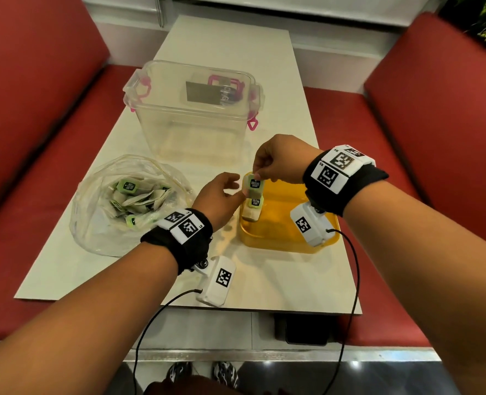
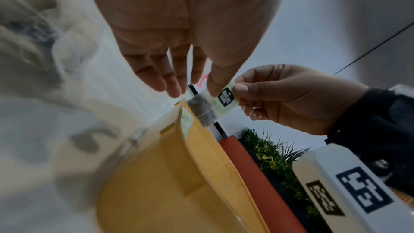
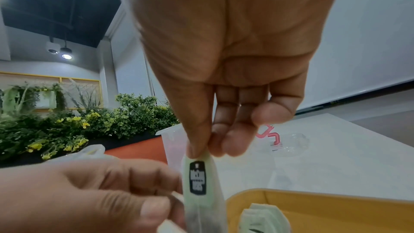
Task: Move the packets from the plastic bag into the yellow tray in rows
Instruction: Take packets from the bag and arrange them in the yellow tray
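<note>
Head view: I see my right hand (image 1: 278,161) pinching the top of one packet (image 1: 253,186) by thumb and forefinger above the far-left corner of the yellow tray (image 1: 281,240), while my left hand (image 1: 221,198) touches the packet's lower side with thumb and fingers, seemingly steadying it. One or two packets (image 1: 252,210) already stand at the tray's left wall, so I judge the first row barely begun; the plastic bag (image 1: 116,206), near the tabletop's left edge, still holds a good heap. The rest of the tray floor is bare, open toward the tabletop's right edge; a clear lidded box (image 1: 193,115) stands just beyond bag and tray and limits reach toward the far edge. Left wrist view: my left-hand fingers (image 2: 170,81) are loosely extended, the thumb pressing the packet (image 2: 225,97) against them; the right hand (image 2: 286,98) grips its label end, just above the tray's rim (image 2: 195,148). Right wrist view: the right thumb and forefinger hold the packet (image 3: 199,178) hanging upright, the other right fingers (image 3: 233,137) loosely curled; standing packets (image 3: 262,217) lean just inside the tray wall (image 3: 336,201).
</note>
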`<state>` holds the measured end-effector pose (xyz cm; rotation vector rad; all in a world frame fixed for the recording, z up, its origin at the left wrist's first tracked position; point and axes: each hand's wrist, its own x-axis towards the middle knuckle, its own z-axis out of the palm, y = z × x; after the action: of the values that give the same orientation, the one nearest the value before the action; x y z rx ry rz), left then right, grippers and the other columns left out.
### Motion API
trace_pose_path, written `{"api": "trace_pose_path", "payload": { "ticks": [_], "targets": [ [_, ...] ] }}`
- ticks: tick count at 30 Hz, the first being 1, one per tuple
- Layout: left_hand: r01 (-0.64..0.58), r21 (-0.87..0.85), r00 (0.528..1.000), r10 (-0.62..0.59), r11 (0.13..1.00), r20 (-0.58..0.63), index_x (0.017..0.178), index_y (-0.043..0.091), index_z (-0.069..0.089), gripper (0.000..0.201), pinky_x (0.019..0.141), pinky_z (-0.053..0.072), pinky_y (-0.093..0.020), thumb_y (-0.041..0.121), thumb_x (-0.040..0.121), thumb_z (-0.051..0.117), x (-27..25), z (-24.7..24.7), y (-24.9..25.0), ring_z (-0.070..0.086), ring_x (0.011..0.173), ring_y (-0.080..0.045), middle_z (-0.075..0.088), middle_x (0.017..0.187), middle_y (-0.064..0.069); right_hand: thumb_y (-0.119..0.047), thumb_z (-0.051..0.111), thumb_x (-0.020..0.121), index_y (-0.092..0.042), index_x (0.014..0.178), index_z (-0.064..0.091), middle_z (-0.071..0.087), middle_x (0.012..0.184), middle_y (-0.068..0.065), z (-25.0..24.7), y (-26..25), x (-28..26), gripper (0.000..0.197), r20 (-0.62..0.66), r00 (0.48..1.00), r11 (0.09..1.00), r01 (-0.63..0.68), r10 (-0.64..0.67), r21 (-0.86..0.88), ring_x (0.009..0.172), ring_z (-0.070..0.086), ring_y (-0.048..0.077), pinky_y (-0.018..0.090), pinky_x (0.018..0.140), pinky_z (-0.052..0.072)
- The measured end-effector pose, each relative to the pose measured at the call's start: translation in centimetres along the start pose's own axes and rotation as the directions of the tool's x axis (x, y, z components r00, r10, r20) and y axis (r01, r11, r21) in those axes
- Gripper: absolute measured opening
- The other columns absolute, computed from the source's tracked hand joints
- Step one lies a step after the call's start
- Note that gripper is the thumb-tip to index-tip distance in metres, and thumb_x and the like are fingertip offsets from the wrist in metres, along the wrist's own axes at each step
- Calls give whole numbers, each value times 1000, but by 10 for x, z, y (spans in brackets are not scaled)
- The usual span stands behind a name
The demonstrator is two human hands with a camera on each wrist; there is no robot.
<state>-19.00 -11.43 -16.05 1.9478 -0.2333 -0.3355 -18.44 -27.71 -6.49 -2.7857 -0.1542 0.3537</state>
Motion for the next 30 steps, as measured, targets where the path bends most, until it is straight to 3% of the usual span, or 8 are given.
{"api": "trace_pose_path", "payload": {
  "ticks": [2, 5, 10, 15, 18, 25, 30],
  "targets": [
    [63, 76, 997, -66, 995, 45, 126, 13, 53, 38, 64, 51, -27, 26, 92, 61, 0, 3, -6, 64, 82, -19, 64, 99, -1, -20, 68, 86, -14, 90, 70, 62, 67, -8, 3, 5, 2, 7, 42, 999, 999, -33, 34, -25, 58, 58, 5, 18, 56, 44],
    [105, 123, 990, -116, 987, 83, 122, 11, 55, 33, 76, 56, -41, 21, 92, 60, -2, 6, -13, 68, 84, -25, 66, 80, -3, -20, 69, 86, -14, 90, 70, 68, 74, -2, 12, 10, 5, 8, 135, 988, 997, -67, 73, -50, 60, 60, 6, 19, 59, 46],
    [123, 45, 988, -127, 991, 93, 114, 6, 58, 23, 69, 57, -39, 14, 93, 60, -5, 6, -12, 63, 68, -25, 62, 70, -5, -19, 71, 84, -14, 86, 73, 70, 76, -1, 37, 13, 12, 5, 212, 972, 994, -92, 104, -66, 59, 62, 7, 23, 64, 50],
    [126, 31, 987, -128, 992, 96, 114, 7, 58, 23, 72, 57, -41, 13, 93, 59, -6, 5, -12, 63, 69, -25, 62, 68, -5, -14, 68, 84, -15, 77, 70, 68, 72, -1, 48, 11, 21, 7, 232, 965, 986, -97, 127, -136, 63, 65, 13, 26, 68, 53],
    [126, 33, 987, -128, 992, 97, 115, 7, 58, 24, 74, 59, -43, 14, 93, 59, -7, 5, -13, 65, 70, -27, 63, 67, -5, -15, 68, 84, -16, 73, 65, 65, 69, -1, 48, 10, 24, 11, 198, 971, 983, -108, 137, -151, 65, 65, 15, 24, 63, 51],
    [129, 45, 986, -132, 991, 96, 115, 9, 59, 23, 75, 59, -42, 15, 93, 58, -8, 5, -12, 65, 67, -25, 64, 66, -4, -16, 66, 85, -11, 87, 72, 71, 87, 5, 50, 10, 26, 7, 182, 976, 981, -87, 119, -172, 72, 66, 19, 25, 64, 51],
    [140, 26, 985, -142, 990, 93, 115, 8, 58, 23, 63, 56, -31, 14, 93, 58, -8, 5, -12, 61, 59, -15, 63, 68, -5, -17, 67, 86, -10, 91, 71, 70, 92, 6, 54, 12, 30, 10, 138, 984, 973, -79, 111, -215, 72, 58, 17, 20, 56, 42]
  ]
}}
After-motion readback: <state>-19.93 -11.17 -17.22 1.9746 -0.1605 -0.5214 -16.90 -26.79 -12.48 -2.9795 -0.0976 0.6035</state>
